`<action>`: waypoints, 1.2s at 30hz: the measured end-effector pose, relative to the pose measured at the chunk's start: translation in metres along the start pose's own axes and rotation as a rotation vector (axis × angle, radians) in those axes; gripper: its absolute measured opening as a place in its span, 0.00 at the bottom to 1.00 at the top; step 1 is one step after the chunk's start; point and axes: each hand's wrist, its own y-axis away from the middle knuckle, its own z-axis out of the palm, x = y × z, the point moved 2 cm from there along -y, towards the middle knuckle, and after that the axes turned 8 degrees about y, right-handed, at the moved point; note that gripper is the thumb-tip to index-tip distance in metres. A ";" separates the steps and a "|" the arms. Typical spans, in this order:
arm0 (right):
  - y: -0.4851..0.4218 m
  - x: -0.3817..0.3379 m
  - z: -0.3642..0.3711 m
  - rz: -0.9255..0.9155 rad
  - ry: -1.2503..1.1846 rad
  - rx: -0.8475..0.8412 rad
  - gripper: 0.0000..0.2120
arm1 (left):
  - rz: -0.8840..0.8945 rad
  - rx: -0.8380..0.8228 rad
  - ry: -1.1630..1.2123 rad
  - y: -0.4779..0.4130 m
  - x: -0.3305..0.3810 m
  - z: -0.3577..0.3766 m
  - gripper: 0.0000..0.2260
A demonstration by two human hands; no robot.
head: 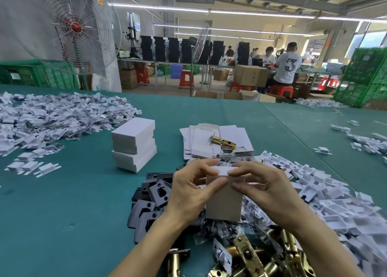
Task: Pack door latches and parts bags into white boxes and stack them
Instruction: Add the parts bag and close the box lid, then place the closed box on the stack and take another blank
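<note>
The left hand (188, 191) and right hand (266, 191) cover the box (224, 205) top, hiding its inside. The latches (249, 254) run off the bottom edge.

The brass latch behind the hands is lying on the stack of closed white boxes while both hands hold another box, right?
No: in the head view the brass latch lies on the flat unfolded boxes, beside the stack of closed white boxes. The left hand and right hand do hold another box.
</note>
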 end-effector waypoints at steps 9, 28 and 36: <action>-0.001 0.003 -0.009 0.230 -0.450 0.329 0.12 | -0.342 0.015 0.050 -0.003 0.003 0.005 0.21; 0.002 -0.020 0.038 0.448 -0.691 -0.014 0.24 | -0.378 0.727 0.145 -0.087 0.025 -0.048 0.08; 0.001 -0.022 0.029 0.462 -0.679 -0.043 0.11 | -0.495 0.792 -0.250 -0.139 0.015 -0.128 0.23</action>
